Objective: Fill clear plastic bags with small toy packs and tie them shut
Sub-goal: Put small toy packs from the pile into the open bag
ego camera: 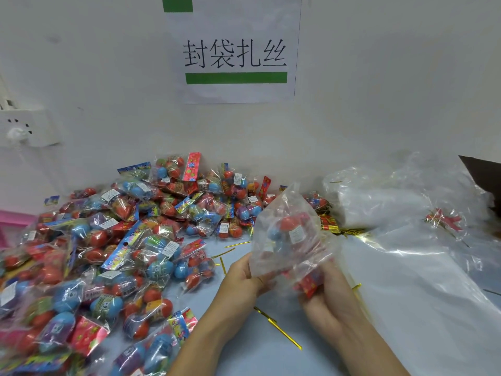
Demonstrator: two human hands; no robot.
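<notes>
While both hands grip it, the left hand (245, 278) and right hand (324, 291) hold the clear bag (287, 229) upright between them; gold twist ties (282, 331) lie just below, nearer the right.

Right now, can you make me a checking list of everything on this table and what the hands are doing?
Surface: pale blue table, mostly covered.
Job's things: clear bag with a toy pack inside, held up by both hands; big heap of toy packs on the left; pile of empty clear bags on the right; gold twist ties scattered near the hands.
Clutter: pink tray edge far left; dark object far right, cannot tell what.
Hands: left hand grips the bag's lower edge; right hand holds its bottom, fingers curled round it.
Cables: white plug in a wall socket.
Surroundings: white wall with a paper sign, green bars.
</notes>
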